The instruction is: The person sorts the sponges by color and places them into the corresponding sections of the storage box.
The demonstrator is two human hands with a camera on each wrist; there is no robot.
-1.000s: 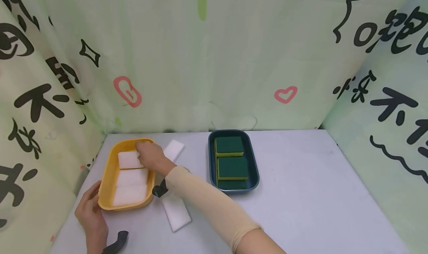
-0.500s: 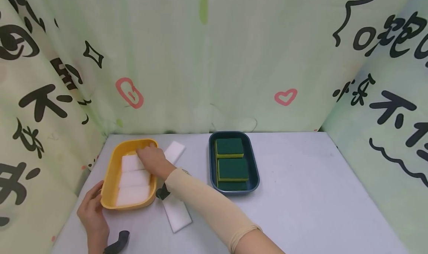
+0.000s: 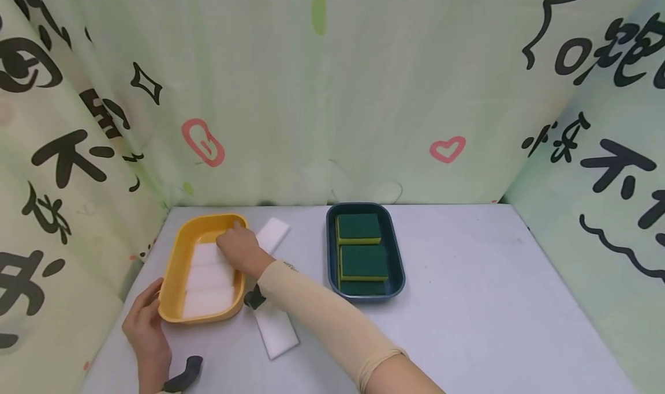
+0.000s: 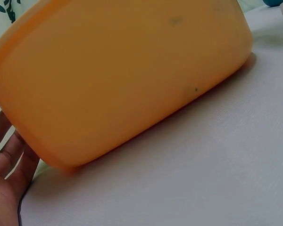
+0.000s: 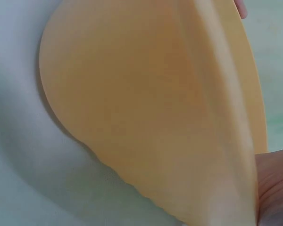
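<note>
A yellow tray (image 3: 170, 276) stands at the left of the table, with several white sponge blocks (image 3: 209, 301) laid in a column inside it. My left hand (image 3: 148, 330) rests against the tray's near left corner; in the left wrist view its spread fingers (image 4: 9, 153) lie along the tray's end wall (image 4: 127, 89). My right hand (image 3: 241, 251) reaches over the right rim, fingers bent down at the farthest white block. Its fingertips are hidden, so I cannot tell whether they pinch that block. The right wrist view is mostly the tray's outer wall (image 5: 132, 94).
A dark blue tray (image 3: 399, 267) with green-and-yellow scouring sponges (image 3: 363, 261) stands right of the yellow one. Under my right forearm lie white blocks, one nearer (image 3: 276, 330) and one farther (image 3: 273, 235). A printed curtain (image 3: 374, 94) hangs behind the table (image 3: 483, 301).
The farthest white block has shifted right and nearer within the yellow tray, in line with the others. My right hand has edged slightly right; my left hand stays at the tray's corner.
</note>
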